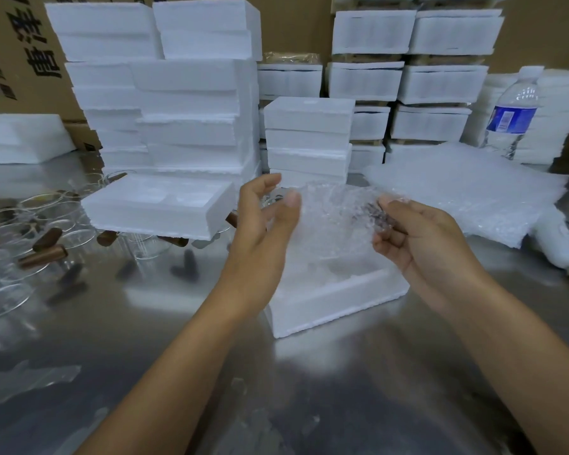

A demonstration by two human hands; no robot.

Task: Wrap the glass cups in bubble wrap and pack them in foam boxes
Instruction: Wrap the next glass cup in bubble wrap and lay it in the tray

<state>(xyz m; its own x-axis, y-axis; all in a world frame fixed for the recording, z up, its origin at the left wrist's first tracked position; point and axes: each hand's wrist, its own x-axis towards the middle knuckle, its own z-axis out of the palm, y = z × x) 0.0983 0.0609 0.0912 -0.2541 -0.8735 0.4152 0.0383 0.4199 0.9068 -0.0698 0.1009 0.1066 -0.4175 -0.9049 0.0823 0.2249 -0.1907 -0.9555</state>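
A glass cup wrapped in bubble wrap (334, 221) is held in the air between both hands, above an open foam box (335, 300) on the steel table. My left hand (263, 224) cups its left side with the thumb on the wrap. My right hand (421, 234) pinches the wrap's right end, where a dark handle shows through. Several bare glass cups with brown handles (46, 244) stand at the left. A foam box lid (158, 205) rests on top of some of them.
Tall stacks of foam boxes (178, 103) fill the back, packed ones at the back right (431, 83). A pile of bubble wrap sheets (467, 195) lies to the right. A water bottle (513, 113) stands behind it. Cardboard cartons line the wall.
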